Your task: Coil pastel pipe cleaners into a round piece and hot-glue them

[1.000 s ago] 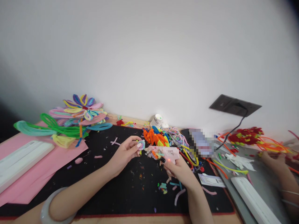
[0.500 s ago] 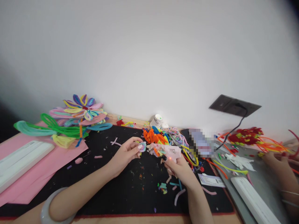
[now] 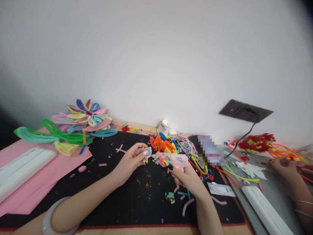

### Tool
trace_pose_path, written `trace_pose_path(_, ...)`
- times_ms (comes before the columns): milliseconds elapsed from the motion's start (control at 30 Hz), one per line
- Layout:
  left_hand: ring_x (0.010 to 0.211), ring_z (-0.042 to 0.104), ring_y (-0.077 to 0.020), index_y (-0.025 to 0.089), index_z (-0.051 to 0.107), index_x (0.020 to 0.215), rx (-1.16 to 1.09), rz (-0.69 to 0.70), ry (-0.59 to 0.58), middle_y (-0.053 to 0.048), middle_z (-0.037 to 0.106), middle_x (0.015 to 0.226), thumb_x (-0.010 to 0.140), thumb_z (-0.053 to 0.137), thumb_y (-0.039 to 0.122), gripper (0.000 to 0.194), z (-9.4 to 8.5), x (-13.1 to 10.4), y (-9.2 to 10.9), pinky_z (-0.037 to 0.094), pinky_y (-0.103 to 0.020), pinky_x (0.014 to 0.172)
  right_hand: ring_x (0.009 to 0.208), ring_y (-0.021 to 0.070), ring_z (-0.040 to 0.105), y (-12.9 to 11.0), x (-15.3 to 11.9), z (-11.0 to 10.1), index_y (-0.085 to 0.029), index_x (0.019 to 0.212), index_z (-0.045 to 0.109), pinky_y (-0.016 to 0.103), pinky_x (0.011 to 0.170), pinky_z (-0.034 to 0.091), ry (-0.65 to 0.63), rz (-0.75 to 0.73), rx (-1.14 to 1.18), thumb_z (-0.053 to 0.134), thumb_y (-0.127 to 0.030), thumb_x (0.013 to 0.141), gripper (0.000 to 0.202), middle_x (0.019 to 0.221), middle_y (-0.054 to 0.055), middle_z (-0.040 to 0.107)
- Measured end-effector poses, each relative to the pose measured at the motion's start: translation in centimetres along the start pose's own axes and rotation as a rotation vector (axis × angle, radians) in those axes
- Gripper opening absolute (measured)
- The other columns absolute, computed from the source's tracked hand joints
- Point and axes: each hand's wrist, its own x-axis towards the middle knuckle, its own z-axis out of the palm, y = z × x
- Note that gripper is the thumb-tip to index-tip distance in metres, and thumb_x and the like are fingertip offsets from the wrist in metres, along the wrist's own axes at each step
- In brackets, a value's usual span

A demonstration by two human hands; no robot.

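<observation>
Between the thumb and fingers of my left hand (image 3: 132, 160) is a small coil of pipe cleaner (image 3: 148, 152), pale blue and pink with a bit of yellow below. My right hand (image 3: 184, 176) is wrapped around a light pink glue gun (image 3: 179, 160) with a glowing orange light. Scraps of coloured fuzz cling to the front of the gun, and its nozzle points left at the coil, a short gap away. Behind both hands lies a bundle of orange and blue pipe cleaner loops (image 3: 162, 143). Beneath them is a black mat (image 3: 117, 202) strewn with clippings.
A large pipe cleaner flower (image 3: 86, 117) lies at the left by pink sheets (image 3: 70, 164) and a long white box (image 3: 26, 171). At the back stands a paper cup (image 3: 164, 125). On the right are a wall socket (image 3: 244, 109) with a black cord and another person's hands (image 3: 288, 169).
The coil in my left hand has turned slightly and shows more yellow below. The glue gun has shifted a little left. At the right, the other person's hands have moved slightly.
</observation>
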Motion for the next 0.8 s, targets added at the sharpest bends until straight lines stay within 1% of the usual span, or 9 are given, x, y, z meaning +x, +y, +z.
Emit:
trace_pose_path(133,0.063,0.046,-0.0072,0.022,0.062,0.094,0.002,0.002,0.012,0.004,0.057,0.076,0.078,0.074,0.034,0.024,0.16,-0.01,0.2,0.042,-0.022,0.066,0.039,0.0056,0.025,-0.24,-0.01,0.28,-0.02,0.074,0.051,0.02,0.038,0.024,-0.009,0.002,0.021,0.063,-0.035,0.08,0.02,0.046,-0.01,0.034)
trace_pose_path(233,0.063,0.046,-0.0071,0.022,0.061,0.094,0.001,0.004,0.008,0.004,0.056,0.074,0.078,0.074,0.034,0.024,0.17,0.02,0.19,0.042,-0.021,0.065,0.039,0.0052,0.025,-0.13,0.06,0.35,-0.02,0.072,0.049,0.02,0.038,0.024,-0.015,0.002,0.019,0.063,-0.033,0.08,0.02,0.047,-0.01,0.034)
trace_pose_path(400,0.063,0.045,-0.0069,0.022,0.061,0.094,0.005,0.008,0.008,0.004,0.056,0.075,0.078,0.073,0.034,0.023,0.14,-0.02,0.13,0.042,-0.021,0.065,0.039,0.005,0.025,0.18,0.15,0.13,-0.02,0.076,0.049,0.019,0.038,0.023,-0.026,-0.015,0.006,0.061,-0.032,0.082,0.018,0.047,-0.01,0.034)
trace_pose_path(467,0.063,0.045,-0.0069,0.022,0.061,0.094,0.005,0.006,0.008,0.004,0.056,0.075,0.079,0.073,0.034,0.023,0.15,-0.05,0.14,0.042,-0.021,0.065,0.038,0.0052,0.026,0.2,0.15,0.04,-0.02,0.077,0.049,0.019,0.038,0.023,-0.025,-0.017,-0.004,0.06,-0.033,0.082,0.017,0.046,-0.011,0.034)
trace_pose_path(533,0.063,0.045,-0.0069,0.021,0.061,0.094,0.006,0.005,0.004,0.004,0.056,0.076,0.079,0.073,0.034,0.023,0.12,-0.04,0.11,0.042,-0.021,0.065,0.038,0.0054,0.026,0.15,0.12,0.01,-0.019,0.083,0.051,0.02,0.038,0.022,-0.017,-0.014,-0.008,0.06,-0.034,0.082,0.017,0.047,-0.011,0.035)
trace_pose_path(633,0.063,0.046,-0.0072,0.021,0.061,0.095,0.007,0.007,-0.005,0.004,0.056,0.074,0.08,0.072,0.033,0.022,-0.02,0.06,-0.05,0.041,-0.021,0.064,0.039,0.0057,0.026,0.08,0.07,0.02,-0.018,0.09,0.053,0.02,0.038,0.022,-0.006,-0.008,-0.006,0.06,-0.036,0.082,0.021,0.048,-0.011,0.034)
trace_pose_path(700,0.064,0.047,-0.0076,0.022,0.061,0.096,0.006,0.011,-0.013,0.004,0.056,0.074,0.08,0.072,0.033,0.022,-0.17,0.12,-0.22,0.04,-0.021,0.064,0.039,0.0056,0.026,0.1,0.07,0.0,-0.018,0.09,0.052,0.02,0.038,0.022,-0.004,-0.015,-0.007,0.06,-0.038,0.083,0.023,0.048,-0.011,0.034)
trace_pose_path(800,0.065,0.048,-0.0081,0.022,0.06,0.097,0.008,0.015,-0.032,0.004,0.056,0.075,0.081,0.07,0.032,0.021,-0.36,0.15,-0.41,0.04,-0.021,0.065,0.039,0.0054,0.026,0.24,0.12,-0.08,-0.018,0.084,0.052,0.02,0.038,0.023,-0.005,-0.03,-0.009,0.059,-0.041,0.083,0.024,0.049,-0.01,0.034)
